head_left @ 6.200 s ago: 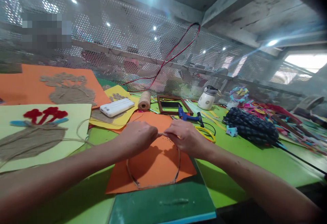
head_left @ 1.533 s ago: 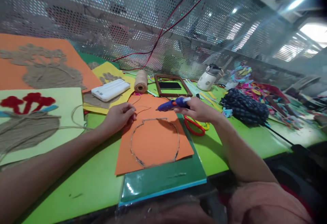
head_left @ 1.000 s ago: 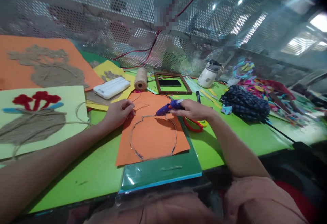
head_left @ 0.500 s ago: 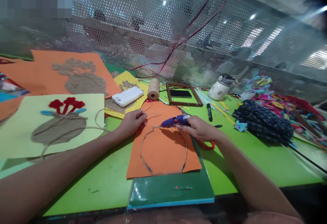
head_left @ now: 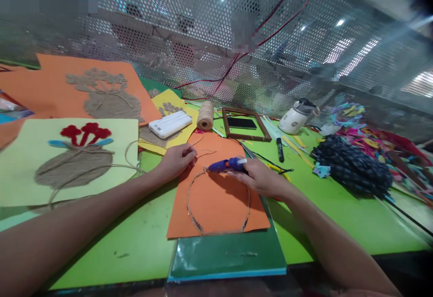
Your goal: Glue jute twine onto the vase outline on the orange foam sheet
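My right hand (head_left: 259, 175) grips a blue hot glue gun (head_left: 223, 165), its nozzle at the upper left end of a twine outline (head_left: 188, 200). That outline curves like a vase on an orange sheet (head_left: 219, 206), which lies over a green glossy folder (head_left: 230, 256). My left hand (head_left: 177, 159) rests at the sheet's upper left edge, fingers closed on a strand of jute twine (head_left: 206, 154). Twine also trails from this hand leftward across a pale yellow sheet (head_left: 20, 152) bearing a twine vase with red flowers.
Behind the orange sheet stand a jute twine spool (head_left: 205, 116), a white power bank (head_left: 170, 124) and a brown frame (head_left: 264, 130). To the right are a black marker (head_left: 280, 150), a white bottle (head_left: 294, 117) and a dark checked cloth bundle (head_left: 350, 166). A perforated metal screen (head_left: 203, 39) rises behind.
The glue gun has moved left along the top of the twine outline to its upper left end. My left hand stays nearly in place. The view has shifted slightly.
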`<act>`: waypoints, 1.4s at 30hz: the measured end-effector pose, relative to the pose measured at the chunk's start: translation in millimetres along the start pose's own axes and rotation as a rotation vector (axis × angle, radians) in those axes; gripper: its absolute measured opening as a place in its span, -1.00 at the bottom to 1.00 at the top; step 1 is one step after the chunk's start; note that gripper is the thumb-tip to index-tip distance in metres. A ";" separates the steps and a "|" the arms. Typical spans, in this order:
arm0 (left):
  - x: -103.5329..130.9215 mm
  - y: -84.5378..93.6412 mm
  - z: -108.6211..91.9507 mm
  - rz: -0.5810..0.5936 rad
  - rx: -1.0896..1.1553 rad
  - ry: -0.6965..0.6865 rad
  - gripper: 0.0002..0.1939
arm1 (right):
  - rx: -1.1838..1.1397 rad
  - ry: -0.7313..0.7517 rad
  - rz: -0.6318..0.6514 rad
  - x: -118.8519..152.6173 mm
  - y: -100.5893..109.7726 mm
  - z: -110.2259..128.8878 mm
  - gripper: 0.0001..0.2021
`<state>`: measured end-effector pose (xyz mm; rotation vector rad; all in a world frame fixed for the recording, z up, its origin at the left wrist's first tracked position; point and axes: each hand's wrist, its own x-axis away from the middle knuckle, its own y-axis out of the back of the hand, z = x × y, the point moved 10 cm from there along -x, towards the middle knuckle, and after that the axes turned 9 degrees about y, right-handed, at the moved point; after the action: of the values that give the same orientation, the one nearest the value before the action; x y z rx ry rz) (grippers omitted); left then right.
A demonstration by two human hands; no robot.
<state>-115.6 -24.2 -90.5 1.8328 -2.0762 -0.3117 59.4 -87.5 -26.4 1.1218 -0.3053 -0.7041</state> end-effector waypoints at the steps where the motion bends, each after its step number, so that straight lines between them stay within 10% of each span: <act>1: -0.5 0.0 0.7 -0.001 -0.006 0.000 -0.79 | -0.001 0.006 -0.004 -0.2 -0.8 -0.7 -0.68; 25: -4.2 0.5 5.3 0.001 -0.062 0.042 -0.76 | -0.087 -0.015 -0.114 14.3 39.3 -15.4 -0.66; 42: 0.0 -0.4 0.9 0.004 -0.101 0.023 -0.79 | -0.110 -0.009 0.000 4.1 -1.2 -6.0 -0.68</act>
<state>-115.6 -24.3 -91.5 1.7648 -2.0105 -0.3859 65.3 -86.1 -30.5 1.0146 -0.2709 -0.7172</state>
